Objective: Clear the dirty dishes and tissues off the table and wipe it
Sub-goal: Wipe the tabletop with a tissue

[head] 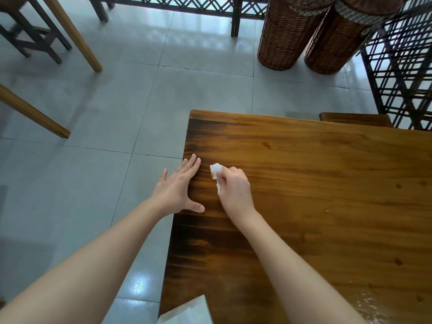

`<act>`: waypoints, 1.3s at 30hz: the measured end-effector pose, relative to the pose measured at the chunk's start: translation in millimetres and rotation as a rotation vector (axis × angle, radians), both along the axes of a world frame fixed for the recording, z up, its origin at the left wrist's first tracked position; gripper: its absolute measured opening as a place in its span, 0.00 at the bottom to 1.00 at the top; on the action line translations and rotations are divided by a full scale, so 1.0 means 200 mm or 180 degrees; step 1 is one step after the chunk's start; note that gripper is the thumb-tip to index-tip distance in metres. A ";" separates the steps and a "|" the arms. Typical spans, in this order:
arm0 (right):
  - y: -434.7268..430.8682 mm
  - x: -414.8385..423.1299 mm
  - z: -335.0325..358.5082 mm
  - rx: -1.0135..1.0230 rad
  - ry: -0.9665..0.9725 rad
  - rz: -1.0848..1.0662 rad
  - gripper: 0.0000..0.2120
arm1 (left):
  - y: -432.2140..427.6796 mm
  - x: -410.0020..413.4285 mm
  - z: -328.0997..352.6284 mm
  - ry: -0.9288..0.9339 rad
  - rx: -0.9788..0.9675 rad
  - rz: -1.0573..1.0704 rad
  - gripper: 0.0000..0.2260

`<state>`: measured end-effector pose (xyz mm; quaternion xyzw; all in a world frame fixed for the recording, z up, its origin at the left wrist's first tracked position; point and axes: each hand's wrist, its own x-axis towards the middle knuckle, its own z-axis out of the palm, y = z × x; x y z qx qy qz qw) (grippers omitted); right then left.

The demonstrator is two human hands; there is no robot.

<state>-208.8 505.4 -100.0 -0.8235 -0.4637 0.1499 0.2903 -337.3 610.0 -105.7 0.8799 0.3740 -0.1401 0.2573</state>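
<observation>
Gripping a stained tissue against the worktop, the right hand has curled fingers (left hand flat-fingered, just beside, at the worktop's edge).

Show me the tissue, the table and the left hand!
tissue [215, 170]: head view, on its white crumpled top part.
table [327, 183]: head view, on the bare wooden top.
left hand [179, 187]: head view, on the back of the hand.

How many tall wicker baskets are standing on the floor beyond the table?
2. The left basket stands on the tiled floor beyond the table; the right basket is close beside it, next to the black lattice screen. Others may be outside the view.
</observation>
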 end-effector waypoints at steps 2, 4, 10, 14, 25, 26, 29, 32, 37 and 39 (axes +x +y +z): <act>0.05 0.02 0.00 0.0006 0.0079 -0.0021 0.07 | 0.00 0.00 -0.01 -0.0013 -0.0005 0.0016 0.57; 0.10 0.08 0.00 0.0022 0.0073 -0.0065 0.07 | 0.01 0.00 -0.01 -0.0021 -0.0021 0.0024 0.57; 0.06 0.59 0.02 -0.0083 -0.0058 -0.0948 0.08 | 0.00 -0.01 0.00 -0.0045 -0.0019 0.0000 0.58; -0.07 0.72 0.01 -0.0132 -0.0074 -0.1101 0.08 | 0.00 0.00 0.01 0.0002 0.0018 0.0005 0.57; 0.05 0.51 0.00 -0.0012 -0.0320 -0.0339 0.08 | -0.01 0.01 0.03 0.0098 0.0120 -0.0007 0.57; 0.08 0.56 0.01 -0.0021 -0.0292 -0.0440 0.08 | -0.01 0.01 0.03 0.0121 0.0132 -0.0010 0.57; 0.12 0.71 0.01 -0.0018 -0.0133 -0.0919 0.08 | -0.02 0.01 0.04 0.0187 0.0130 -0.0018 0.57; -0.02 0.83 0.00 -0.0059 -0.0064 -0.1306 0.09 | -0.02 0.01 0.04 0.0184 0.0155 -0.0020 0.57; -0.25 0.76 0.01 -0.0174 0.0030 -0.1431 0.09 | -0.02 0.01 0.03 0.0295 0.0421 -0.0095 0.57; -0.33 0.59 0.03 -0.0263 0.0039 -0.1087 0.08 | -0.02 0.01 0.03 0.0333 0.0490 -0.0137 0.57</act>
